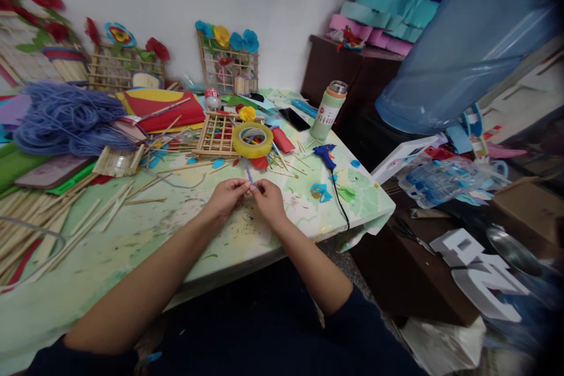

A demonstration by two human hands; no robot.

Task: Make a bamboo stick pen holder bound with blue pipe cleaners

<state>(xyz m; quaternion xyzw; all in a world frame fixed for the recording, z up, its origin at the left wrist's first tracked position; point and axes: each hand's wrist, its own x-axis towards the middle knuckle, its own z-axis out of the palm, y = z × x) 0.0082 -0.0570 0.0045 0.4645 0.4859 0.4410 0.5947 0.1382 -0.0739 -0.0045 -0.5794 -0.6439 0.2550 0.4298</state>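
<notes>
Above the front of the table, my left hand (229,195) and my right hand (268,200) meet fingertip to fingertip. Both are closed in a pinch on a short length of purple cord (248,171). One end of the cord sticks up and away from me between the hands; the rest is hidden by my fingers. Just beyond it lies a roll of yellowish tape (238,145), leaning by a small lattice of wooden sticks (214,135). A blue hot glue gun (325,157) rests to the right of my right hand.
A tangle of blue-purple cord (66,117) and bundled sticks (26,229) cover the table's left side. A green bottle (328,111) and a dark phone (295,119) stand and lie at the back right. A large blue water jug (462,47) is beyond the table's right edge.
</notes>
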